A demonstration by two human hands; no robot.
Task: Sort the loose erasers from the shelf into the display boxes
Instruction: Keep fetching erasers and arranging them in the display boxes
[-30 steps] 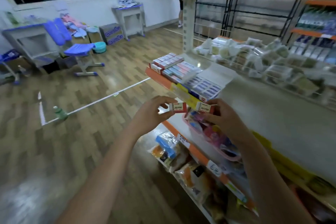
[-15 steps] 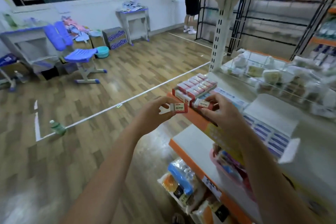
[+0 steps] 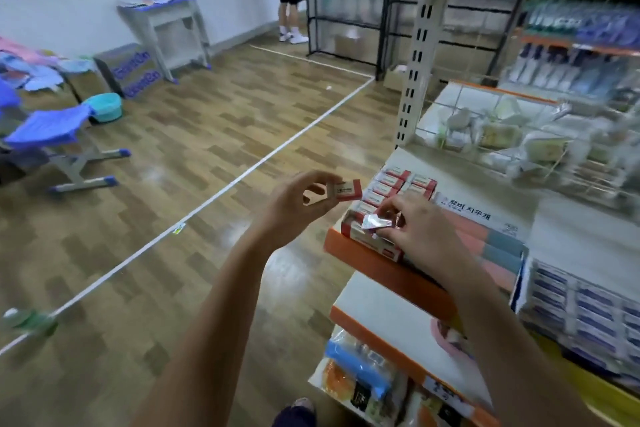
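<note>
left hand (image 3: 294,204) pinches a red-sleeved eraser (image 3: 344,190) just left of the red display box (image 3: 388,208); right hand (image 3: 412,229) pinches a second eraser (image 3: 375,221) over the box's near end.

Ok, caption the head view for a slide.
Left hand holds a red eraser; right hand reaches into the red display box.

Both forearms are bare from the near edge of the view up to the wrists, with no sleeve, watch, bracelet or glove in sight. The left hand (image 3: 294,208) and right hand (image 3: 420,236) carry no rings on the fingers (image 3: 388,210) that show. At the near edge a dark shoe (image 3: 294,412) peeks out between the arms.
</note>
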